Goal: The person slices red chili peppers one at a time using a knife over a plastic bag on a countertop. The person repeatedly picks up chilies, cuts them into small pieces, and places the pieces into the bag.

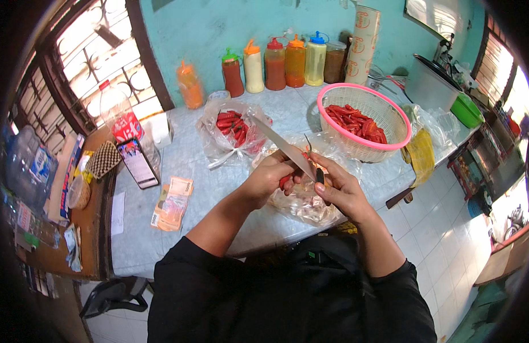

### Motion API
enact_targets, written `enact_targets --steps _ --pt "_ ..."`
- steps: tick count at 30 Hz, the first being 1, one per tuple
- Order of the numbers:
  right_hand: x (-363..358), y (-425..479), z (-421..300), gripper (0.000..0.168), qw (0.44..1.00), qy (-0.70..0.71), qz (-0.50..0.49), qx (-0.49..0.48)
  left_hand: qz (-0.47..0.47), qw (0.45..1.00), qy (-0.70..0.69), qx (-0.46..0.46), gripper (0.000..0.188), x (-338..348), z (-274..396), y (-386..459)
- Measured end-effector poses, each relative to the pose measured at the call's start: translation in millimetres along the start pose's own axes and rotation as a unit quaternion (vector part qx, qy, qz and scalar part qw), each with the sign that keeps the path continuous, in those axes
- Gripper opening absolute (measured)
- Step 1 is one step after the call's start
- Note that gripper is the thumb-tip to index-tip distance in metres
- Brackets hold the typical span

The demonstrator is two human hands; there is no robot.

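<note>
My right hand (343,188) grips a kitchen knife by its short black handle (319,176). Its long steel blade (286,146) slants up and left, across the front of my left hand (275,176). Between the curled fingers of that hand is a red chili (284,182), partly hidden. A green chili stem (308,143) shows beyond the blade near my right fingertips; whether it belongs to the same chili, I cannot tell. Beneath both hands lies a clear plastic bag (309,210) with pale scraps. Whole red chilies (234,124) fill an open plastic bag (208,139) behind my left hand.
A pink-rimmed white basket (363,145) holds split red chilies (354,122). Sauce bottles (275,64) line the wall. On the left are a phone (138,163), banknotes (172,206) and a large plastic bottle (120,111). A yellow cloth (421,156) hangs over the right edge.
</note>
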State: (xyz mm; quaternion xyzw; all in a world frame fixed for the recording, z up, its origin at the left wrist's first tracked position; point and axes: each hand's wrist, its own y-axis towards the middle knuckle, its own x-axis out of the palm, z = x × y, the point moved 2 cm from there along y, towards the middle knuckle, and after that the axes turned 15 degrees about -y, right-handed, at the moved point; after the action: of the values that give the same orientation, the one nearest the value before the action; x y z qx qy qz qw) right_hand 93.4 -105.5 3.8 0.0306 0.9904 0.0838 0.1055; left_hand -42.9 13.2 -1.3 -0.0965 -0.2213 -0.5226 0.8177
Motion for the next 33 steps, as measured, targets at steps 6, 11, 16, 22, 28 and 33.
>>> enact_targets --steps 6,11,16,22,28,33 --pt "-3.5 4.2 -3.0 0.052 0.996 0.082 -0.008 0.025 -0.029 0.998 -0.049 0.016 0.028 -0.5 -1.9 5.5" --pt "3.8 13.6 -15.1 0.049 0.995 0.089 -0.017 0.032 -0.034 0.998 -0.057 -0.011 0.028 -6.9 7.6 3.3" --pt "8.1 23.1 -7.4 0.049 0.996 0.083 -0.015 0.038 -0.038 0.999 -0.022 -0.024 0.028 -21.6 0.9 4.7" --pt "16.0 24.0 0.5 0.047 0.993 0.111 -0.002 0.04 0.028 0.971 0.214 0.105 0.029 -18.6 -4.3 1.9" --pt "21.8 22.9 3.2 0.045 0.989 0.139 0.009 0.05 0.05 0.851 0.488 0.187 0.019 -7.2 6.8 -11.1" --pt "26.4 18.3 1.0 0.042 0.987 0.131 0.043 0.08 0.038 0.719 0.61 0.332 0.016 -8.6 -3.0 -13.1"
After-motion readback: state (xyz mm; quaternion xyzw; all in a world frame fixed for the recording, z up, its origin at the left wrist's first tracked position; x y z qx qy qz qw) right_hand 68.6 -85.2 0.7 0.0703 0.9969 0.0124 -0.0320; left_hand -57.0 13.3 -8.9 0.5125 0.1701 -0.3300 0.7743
